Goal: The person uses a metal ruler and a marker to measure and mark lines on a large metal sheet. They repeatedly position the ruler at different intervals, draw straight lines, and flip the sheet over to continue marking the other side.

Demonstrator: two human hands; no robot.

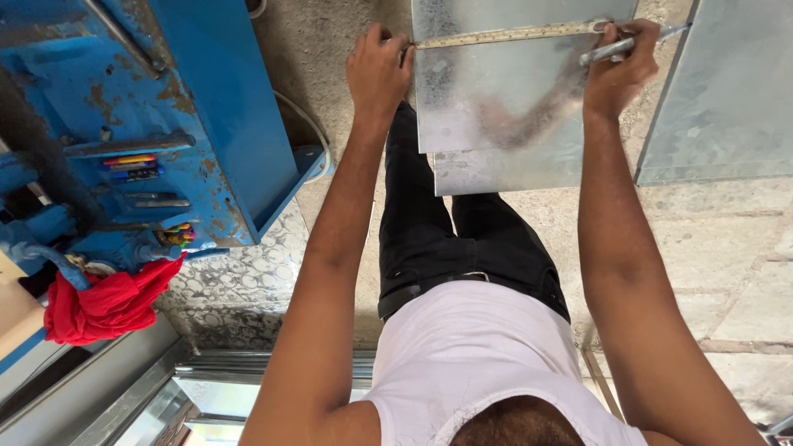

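A shiny galvanised metal sheet point(496, 91) lies on the concrete floor in front of my legs. A narrow ruler point(508, 35) lies across it near the top of the view. My left hand point(378, 70) presses down on the ruler's left end at the sheet's edge. My right hand point(618, 70) holds a thin silver marking tool point(615, 49) against the ruler's right end. A second sheet point(500, 169) sticks out from under the first.
A worn blue metal machine point(165, 124) stands at the left, with pens point(132, 165) on its ledges and a red cloth point(103, 306) hanging off it. Another metal sheet point(727, 99) lies at the right. Metal profiles point(124, 396) lie at bottom left.
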